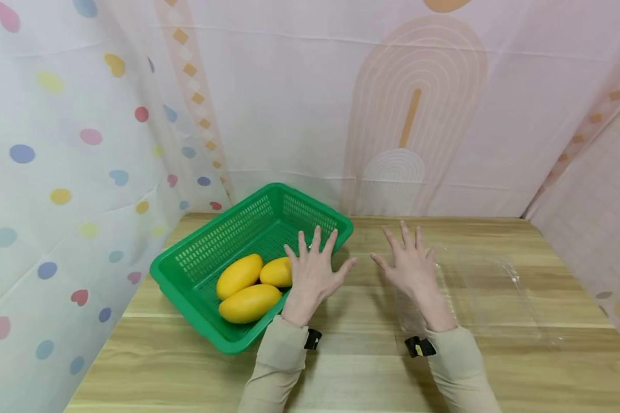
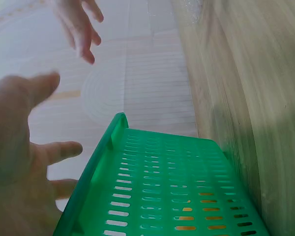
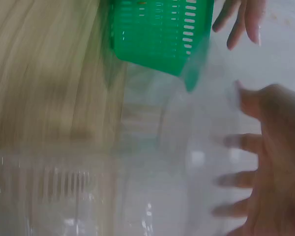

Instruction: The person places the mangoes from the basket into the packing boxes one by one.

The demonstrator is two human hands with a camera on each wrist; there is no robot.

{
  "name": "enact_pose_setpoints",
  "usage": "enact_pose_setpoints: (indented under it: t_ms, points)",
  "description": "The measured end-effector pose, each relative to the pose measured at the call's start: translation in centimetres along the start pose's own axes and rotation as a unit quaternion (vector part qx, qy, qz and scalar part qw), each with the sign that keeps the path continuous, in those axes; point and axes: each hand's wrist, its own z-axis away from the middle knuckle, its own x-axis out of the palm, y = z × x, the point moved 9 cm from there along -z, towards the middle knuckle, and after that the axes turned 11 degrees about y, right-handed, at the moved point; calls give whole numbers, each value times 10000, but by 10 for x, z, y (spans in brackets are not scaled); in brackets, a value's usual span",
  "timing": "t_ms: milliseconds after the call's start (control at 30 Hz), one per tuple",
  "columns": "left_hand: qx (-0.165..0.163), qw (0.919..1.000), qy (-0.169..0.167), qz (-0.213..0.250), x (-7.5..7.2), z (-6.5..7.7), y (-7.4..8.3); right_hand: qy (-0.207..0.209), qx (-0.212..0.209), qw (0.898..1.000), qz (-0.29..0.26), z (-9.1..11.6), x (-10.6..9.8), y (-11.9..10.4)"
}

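Observation:
My left hand [image 1: 314,272] is spread over the near right rim of a green plastic basket [image 1: 186,312], fingers straight and holding nothing. Inside the basket lie yellow mangoes: one at the back left [image 1: 239,275], one in front [image 1: 250,304] and one [image 1: 277,272] partly hidden behind the left hand. My right hand [image 1: 410,269] is also spread and holds nothing, palm down over the left edge of a clear plastic container [image 1: 496,298]. In the right wrist view the ribbed wall of the clear container [image 3: 64,187] shows below the right hand's fingers [image 3: 241,179].
The wood-grain table [image 1: 361,373] carries the basket on the left and the clear container on the right. A patterned cloth [image 1: 289,103] hangs behind the table's back edge, and a dotted cloth [image 1: 57,229] closes off the left side.

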Motion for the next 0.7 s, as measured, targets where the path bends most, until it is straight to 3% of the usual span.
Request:
enact_pose_setpoints:
  t_ms: [67, 167, 300, 467, 700]
  points:
    - [258, 9989, 378, -58, -6, -1, 5, 412, -204, 9989, 40, 1, -11, 2]
    - [660, 9911, 1149, -151, -19, 0, 13, 921, -457, 9946, 135, 6, -27, 8]
    - [974, 9771, 1887, -122, -34, 6, 19, 904, -375, 9948, 275, 12, -39, 28]
    - [1073, 9757, 1909, -41, -46, 13, 20, 179, 30, 9988, 463, 23, -40, 65]
    - [1212, 9826, 1388, 243, -61, 24, 19, -811, 425, 9938, 637, 41, -29, 103]
